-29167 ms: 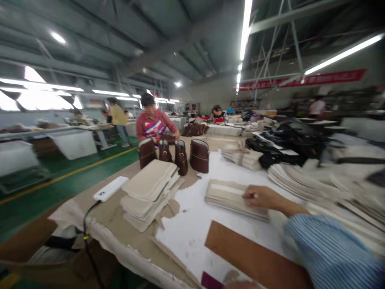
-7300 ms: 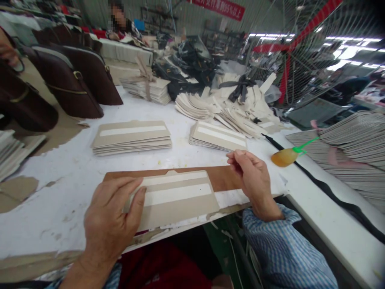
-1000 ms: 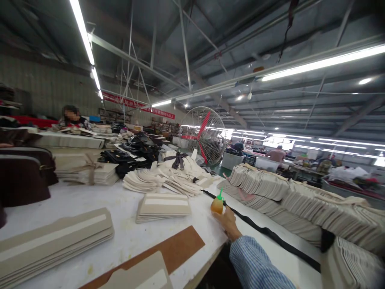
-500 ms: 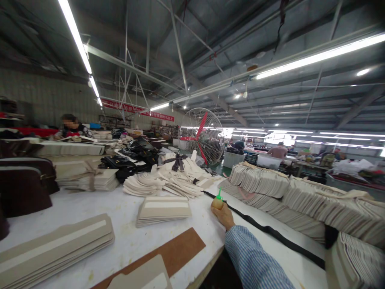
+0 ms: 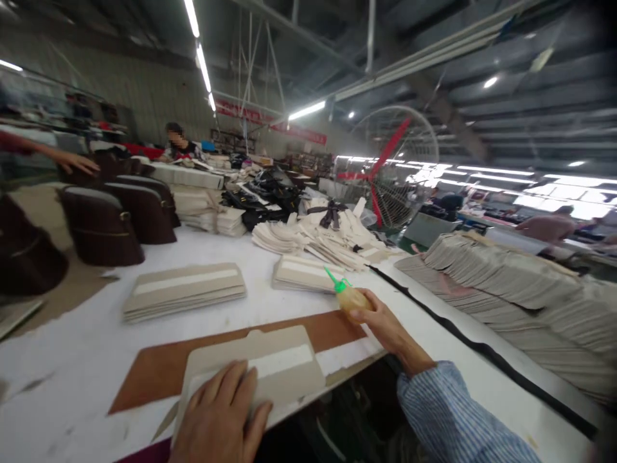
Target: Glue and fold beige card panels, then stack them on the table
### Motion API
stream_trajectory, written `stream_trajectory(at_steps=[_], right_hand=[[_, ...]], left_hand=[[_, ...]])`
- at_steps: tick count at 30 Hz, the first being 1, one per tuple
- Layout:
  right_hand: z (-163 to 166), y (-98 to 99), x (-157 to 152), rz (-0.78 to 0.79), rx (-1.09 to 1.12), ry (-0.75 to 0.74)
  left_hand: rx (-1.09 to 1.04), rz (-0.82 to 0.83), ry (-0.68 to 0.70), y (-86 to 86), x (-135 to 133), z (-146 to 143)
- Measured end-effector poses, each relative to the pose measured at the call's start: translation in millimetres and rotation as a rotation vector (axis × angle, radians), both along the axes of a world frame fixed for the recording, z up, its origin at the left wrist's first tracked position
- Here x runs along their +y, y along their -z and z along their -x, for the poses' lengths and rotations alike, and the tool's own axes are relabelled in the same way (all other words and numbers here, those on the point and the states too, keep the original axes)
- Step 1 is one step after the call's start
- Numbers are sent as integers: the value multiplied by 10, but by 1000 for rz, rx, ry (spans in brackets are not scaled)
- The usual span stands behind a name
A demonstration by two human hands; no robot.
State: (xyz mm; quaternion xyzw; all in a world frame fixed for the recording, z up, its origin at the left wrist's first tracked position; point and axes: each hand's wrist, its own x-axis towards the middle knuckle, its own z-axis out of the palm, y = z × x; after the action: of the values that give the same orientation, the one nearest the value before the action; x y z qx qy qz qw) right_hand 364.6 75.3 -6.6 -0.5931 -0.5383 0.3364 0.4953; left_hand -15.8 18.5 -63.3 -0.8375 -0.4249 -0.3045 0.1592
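Note:
My right hand [image 5: 383, 321] is wrapped round a glue bottle [image 5: 353, 301], a squeeze bottle with yellowish contents and a green nozzle that points up and to the left. My left hand [image 5: 226, 411] lies with fingers stretched out on a beige panel [image 5: 289, 366] with a white strip along it. Under that panel, at the table's front edge, is a brown leather-like piece [image 5: 159, 370]. Farther back lie one stack of beige panels [image 5: 186, 289] on the left and another stack of beige panels [image 5: 303, 273] beyond the bottle.
Dark brown bags [image 5: 99, 225] stand at the left, where another person's hand [image 5: 72, 159] reaches in. Cream pieces [image 5: 313, 235] and black pieces [image 5: 267, 196] are heaped at the back. Rows of grey-beige panels [image 5: 501, 283] line the right. A caged fan [image 5: 385, 167] stands beyond.
The view has tilted down and turned left. My right hand has brought the glue bottle nearer, its nozzle now tilted left. My left hand and the other person's hand have come into view.

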Motion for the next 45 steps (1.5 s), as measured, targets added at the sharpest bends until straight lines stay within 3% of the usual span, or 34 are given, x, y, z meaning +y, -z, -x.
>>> stream_trajectory(at_steps=[9,18,28,34,45], right_hand=[[651,-16,-173,108,261,-231],[968,-90,-83,125,278,-308],[1728,-427,70,-75,-389,-279],[1982,-507,179,-103,-450,-400],[2098,-632,249,-83,-552,-487]], left_hand=[[-35,362,-81,-345,-239,-180],[-63,429,-69,-423,-262,-207],[-96,452,-58,-442,-269,-211],[-135,485,-59,-418,-275,-204],[-124,488,-70,-442,-282,-204]])
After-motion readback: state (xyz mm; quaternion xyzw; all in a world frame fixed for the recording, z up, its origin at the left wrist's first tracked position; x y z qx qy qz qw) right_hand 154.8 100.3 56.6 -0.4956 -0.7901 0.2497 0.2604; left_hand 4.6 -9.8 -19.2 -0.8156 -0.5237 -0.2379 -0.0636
